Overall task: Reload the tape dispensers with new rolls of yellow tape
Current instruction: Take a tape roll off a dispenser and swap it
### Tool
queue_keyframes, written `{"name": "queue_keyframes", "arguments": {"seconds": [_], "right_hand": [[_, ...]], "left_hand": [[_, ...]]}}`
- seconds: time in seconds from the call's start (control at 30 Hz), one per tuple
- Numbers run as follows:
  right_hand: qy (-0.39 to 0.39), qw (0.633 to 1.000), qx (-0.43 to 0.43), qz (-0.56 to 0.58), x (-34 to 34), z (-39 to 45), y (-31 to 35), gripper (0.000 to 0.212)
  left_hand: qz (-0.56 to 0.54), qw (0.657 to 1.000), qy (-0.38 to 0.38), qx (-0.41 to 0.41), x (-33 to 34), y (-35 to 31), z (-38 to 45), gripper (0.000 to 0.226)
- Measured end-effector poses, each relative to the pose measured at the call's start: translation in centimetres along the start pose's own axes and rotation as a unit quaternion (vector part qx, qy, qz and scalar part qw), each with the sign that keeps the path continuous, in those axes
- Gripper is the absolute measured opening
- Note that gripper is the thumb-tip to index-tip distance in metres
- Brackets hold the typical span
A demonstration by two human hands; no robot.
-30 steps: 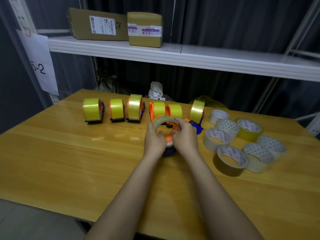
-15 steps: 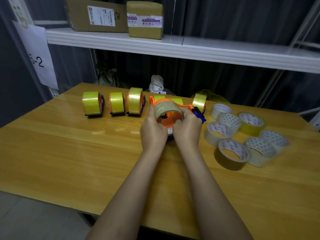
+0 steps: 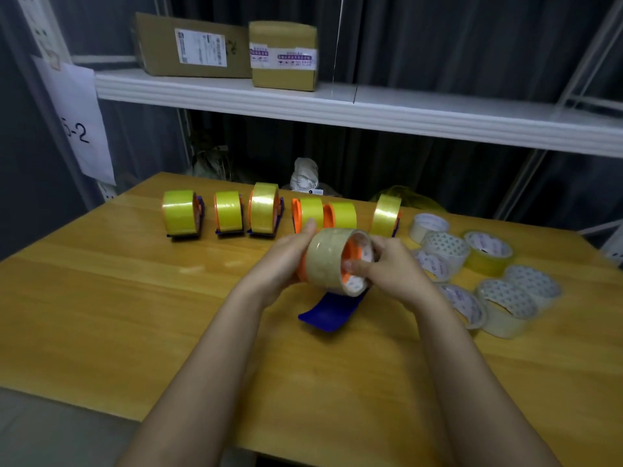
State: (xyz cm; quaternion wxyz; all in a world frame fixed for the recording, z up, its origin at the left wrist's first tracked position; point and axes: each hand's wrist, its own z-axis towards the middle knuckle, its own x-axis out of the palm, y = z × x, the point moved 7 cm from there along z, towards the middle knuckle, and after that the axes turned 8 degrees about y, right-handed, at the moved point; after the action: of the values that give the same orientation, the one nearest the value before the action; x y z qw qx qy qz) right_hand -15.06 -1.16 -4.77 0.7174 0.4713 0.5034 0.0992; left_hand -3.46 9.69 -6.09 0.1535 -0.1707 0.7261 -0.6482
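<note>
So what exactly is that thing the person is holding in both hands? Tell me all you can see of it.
It is a tape dispenser with an orange hub and a dark blue curved blade-like base. A pale, yellowish tape roll sits around the hub, lying on its side with its open end facing right. The left hand cups the left side; the right hand grips the right rim, fingers reaching into the core. It is held just above the wooden table, blue part pointing down.

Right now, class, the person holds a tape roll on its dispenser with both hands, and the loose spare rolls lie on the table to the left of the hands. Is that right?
Not quite. The head view shows both hands, left hand and right hand, holding the tape roll on its dispenser, but the loose spare rolls lie on the table to the right of the hands, not the left.
</note>
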Motion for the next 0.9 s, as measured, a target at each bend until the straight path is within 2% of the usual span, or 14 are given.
{"name": "queue_keyframes", "arguments": {"seconds": [0.07, 0.1, 0.17, 0.2, 0.23, 0.3, 0.43, 0.5, 0.63, 0.9], "right_hand": [[0.007, 0.998, -0.002, 0.066, 0.8, 0.0, -0.3, 0.029], [0.012, 0.986, 0.001, 0.164, 1.2, 0.0, -0.5, 0.036], [0.019, 0.92, 0.004, 0.391, 1.7, -0.5, -0.5, 0.039], [0.02, 0.895, -0.006, 0.445, 1.8, -0.7, -0.1, 0.039], [0.024, 0.899, -0.018, 0.436, 2.0, -0.9, 0.7, 0.042], [0.0, 0.943, -0.036, 0.332, 3.2, -1.3, 1.9, 0.057], [-0.177, 0.951, -0.054, 0.249, 4.4, -1.8, 1.1, 0.041], [-0.209, 0.958, -0.049, 0.193, 4.2, -1.9, 1.0, 0.039], [-0.23, 0.963, -0.057, 0.13, 3.6, -2.1, 1.8, 0.042], [-0.228, 0.963, -0.085, 0.121, 3.5, -3.0, 2.1, 0.045]], "left_hand": [[-0.027, 0.999, -0.003, 0.03, 0.8, -0.2, 0.1, 0.038], [-0.043, 0.997, -0.023, 0.051, 0.9, -0.4, 0.1, 0.036], [-0.045, 0.993, -0.067, 0.088, 0.8, -0.7, -0.2, 0.037], [-0.038, 0.991, -0.079, 0.101, 0.8, -0.7, -0.3, 0.038], [-0.032, 0.99, -0.084, 0.109, 1.0, -0.6, -0.4, 0.04], [-0.042, 0.989, -0.087, 0.11, 1.8, -0.4, -0.6, 0.041], [-0.017, 0.987, -0.137, 0.081, 2.0, 0.2, -0.5, 0.05], [-0.028, 0.981, -0.177, 0.072, 1.2, 0.6, -0.5, 0.048], [-0.044, 0.978, -0.198, 0.054, 0.1, 1.0, -0.2, 0.047], [-0.021, 0.975, -0.211, 0.066, -0.7, 1.5, -0.4, 0.061]]}}
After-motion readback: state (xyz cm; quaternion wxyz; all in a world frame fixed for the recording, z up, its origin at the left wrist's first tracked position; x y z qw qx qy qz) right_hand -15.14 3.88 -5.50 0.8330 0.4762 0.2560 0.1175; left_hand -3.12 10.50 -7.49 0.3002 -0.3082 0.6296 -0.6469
